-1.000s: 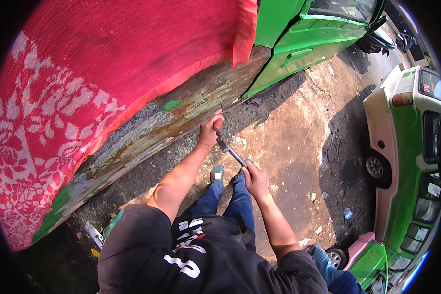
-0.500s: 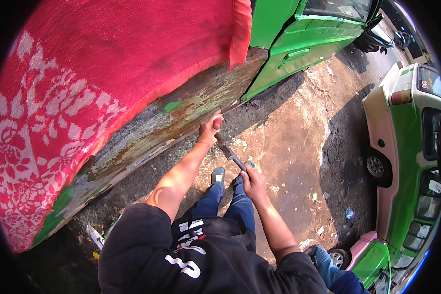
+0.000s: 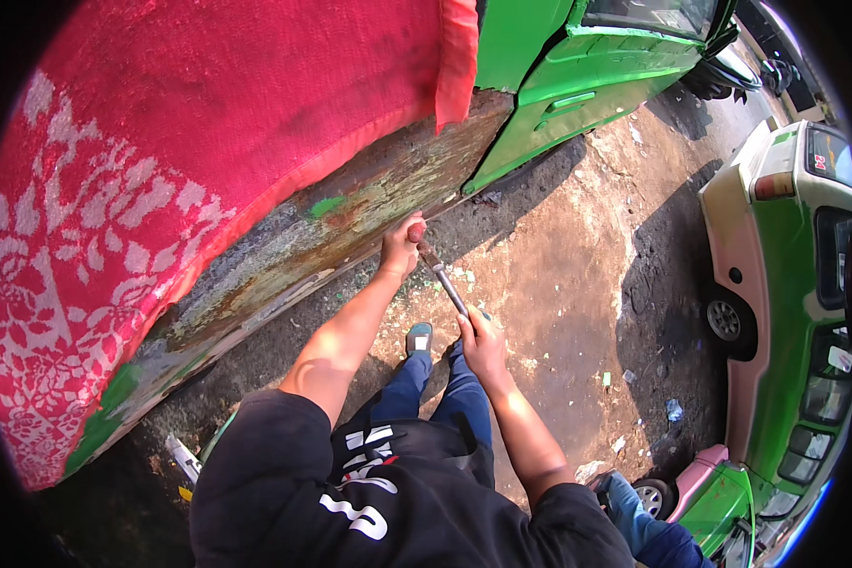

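Observation:
My left hand [image 3: 400, 248] is closed beside the lower edge of a worn, paint-stripped vehicle panel [image 3: 350, 222]. A rounded red handle end [image 3: 417, 232] sticks out of its fist; the rest of that tool is hidden. My right hand [image 3: 484, 345] grips a hammer [image 3: 451, 290] by its grey shaft. Its dark head lies close to my left hand; whether it touches the red handle end I cannot tell. Above the panel hangs a red cloth [image 3: 284, 85] with a pale floral pattern.
A green door [image 3: 596, 80] adjoins the panel. To the right stands a green, white and pink van [image 3: 776, 246]. A person's jeans-clad leg [image 3: 639, 516] shows at lower right. Small scraps and a crumpled blue piece of litter [image 3: 674, 411] lie on the dirt ground [image 3: 559, 284].
The hammer's head has turned and moved slightly up and left, towards my left hand. My right hand has shifted a little to the left, and my left hand has barely moved.

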Available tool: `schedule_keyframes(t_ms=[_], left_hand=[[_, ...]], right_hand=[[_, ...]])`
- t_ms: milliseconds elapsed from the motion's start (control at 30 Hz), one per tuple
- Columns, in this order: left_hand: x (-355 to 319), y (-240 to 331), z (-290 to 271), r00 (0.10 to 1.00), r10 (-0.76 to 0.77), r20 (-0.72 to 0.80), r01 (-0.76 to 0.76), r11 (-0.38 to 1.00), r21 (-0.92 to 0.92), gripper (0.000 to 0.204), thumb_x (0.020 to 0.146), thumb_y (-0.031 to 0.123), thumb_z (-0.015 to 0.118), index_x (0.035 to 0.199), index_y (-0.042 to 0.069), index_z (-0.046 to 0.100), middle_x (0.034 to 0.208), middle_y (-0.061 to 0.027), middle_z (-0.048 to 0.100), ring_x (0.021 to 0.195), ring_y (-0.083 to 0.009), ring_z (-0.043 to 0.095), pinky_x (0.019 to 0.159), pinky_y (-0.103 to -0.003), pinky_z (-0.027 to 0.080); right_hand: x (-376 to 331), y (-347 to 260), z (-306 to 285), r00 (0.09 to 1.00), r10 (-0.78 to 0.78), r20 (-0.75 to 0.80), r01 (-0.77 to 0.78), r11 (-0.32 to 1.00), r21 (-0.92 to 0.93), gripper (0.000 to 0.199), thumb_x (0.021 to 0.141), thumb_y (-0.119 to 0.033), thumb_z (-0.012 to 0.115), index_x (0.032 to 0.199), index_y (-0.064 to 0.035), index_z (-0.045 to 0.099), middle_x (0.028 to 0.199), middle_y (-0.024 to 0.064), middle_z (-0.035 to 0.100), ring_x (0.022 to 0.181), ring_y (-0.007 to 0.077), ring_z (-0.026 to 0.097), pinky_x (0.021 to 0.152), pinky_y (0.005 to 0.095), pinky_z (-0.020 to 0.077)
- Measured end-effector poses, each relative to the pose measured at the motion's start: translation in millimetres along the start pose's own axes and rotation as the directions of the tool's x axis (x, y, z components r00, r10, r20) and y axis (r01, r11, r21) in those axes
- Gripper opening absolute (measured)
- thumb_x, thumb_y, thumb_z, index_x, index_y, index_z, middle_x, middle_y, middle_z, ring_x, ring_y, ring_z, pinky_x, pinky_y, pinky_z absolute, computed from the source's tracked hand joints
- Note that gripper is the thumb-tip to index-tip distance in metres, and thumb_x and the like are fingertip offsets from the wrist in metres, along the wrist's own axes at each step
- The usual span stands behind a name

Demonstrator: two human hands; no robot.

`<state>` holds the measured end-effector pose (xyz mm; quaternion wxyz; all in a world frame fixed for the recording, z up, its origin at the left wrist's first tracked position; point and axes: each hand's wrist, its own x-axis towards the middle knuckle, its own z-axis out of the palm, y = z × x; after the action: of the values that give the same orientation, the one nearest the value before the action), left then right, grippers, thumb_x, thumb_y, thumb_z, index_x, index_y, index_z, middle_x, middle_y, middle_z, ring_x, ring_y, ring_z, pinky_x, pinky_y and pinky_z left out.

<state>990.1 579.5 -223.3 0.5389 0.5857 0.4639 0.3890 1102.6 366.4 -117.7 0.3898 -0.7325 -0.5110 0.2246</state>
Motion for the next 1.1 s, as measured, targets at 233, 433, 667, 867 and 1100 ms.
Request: schedule_keyframes(t_ms=[233,433,667,867,1100], left_hand=[[-15,14,-6,0.992,0.122,-0.008,-0.121,0.990,0.070,0.030,0.074,-0.015,0.059,0.092,0.008,0.063,0.117,-0.0145,0.066,0.105,-0.0228,0.064,0.087,-0.028,0.048],[-16,11,-3,0.969,0.242,-0.057,-0.231,0.962,0.149,0.021,0.075,-0.009,0.063,0.090,0.006,0.063,0.118,-0.0159,0.065,0.103,-0.0261,0.065,0.087,-0.031,0.050],[-21,4,-1,0.946,0.324,-0.035,-0.299,0.906,0.299,0.018,0.078,-0.005,0.062,0.092,0.007,0.062,0.120,-0.0160,0.064,0.105,-0.0283,0.065,0.089,-0.034,0.050],[-20,-6,-4,0.967,0.252,-0.043,-0.243,0.959,0.149,0.021,0.077,-0.005,0.063,0.093,0.008,0.062,0.121,-0.0147,0.064,0.105,-0.0265,0.065,0.088,-0.032,0.049],[-14,7,-2,0.990,0.134,-0.043,-0.132,0.990,0.050,0.021,0.081,-0.008,0.055,0.093,0.007,0.063,0.119,-0.0144,0.065,0.104,-0.0216,0.064,0.088,-0.029,0.048]], right_hand=[[-11,1,-12,0.999,0.026,0.036,-0.029,0.996,0.084,0.023,0.089,-0.017,0.065,0.109,-0.0059,0.064,0.076,0.0175,0.063,0.067,0.0344,0.064,0.058,0.0381,0.0484],[-19,4,-28,0.982,0.164,0.096,-0.171,0.983,0.068,0.023,0.090,-0.017,0.063,0.110,-0.0068,0.064,0.076,0.0168,0.063,0.067,0.0337,0.065,0.059,0.0370,0.0495],[-21,1,-34,0.982,0.154,0.112,-0.160,0.986,0.050,0.022,0.090,-0.018,0.062,0.108,-0.0052,0.063,0.076,0.0172,0.063,0.071,0.0345,0.065,0.061,0.0379,0.0500],[-6,-13,-29,0.997,-0.041,0.070,0.039,0.999,0.031,0.019,0.089,-0.019,0.063,0.104,-0.0066,0.063,0.074,0.0158,0.063,0.070,0.0346,0.064,0.059,0.0400,0.0496],[3,-8,-19,0.990,-0.036,0.134,0.051,0.993,-0.111,0.016,0.089,-0.017,0.063,0.103,-0.0087,0.063,0.071,0.0154,0.061,0.063,0.0346,0.062,0.055,0.0421,0.0479]])
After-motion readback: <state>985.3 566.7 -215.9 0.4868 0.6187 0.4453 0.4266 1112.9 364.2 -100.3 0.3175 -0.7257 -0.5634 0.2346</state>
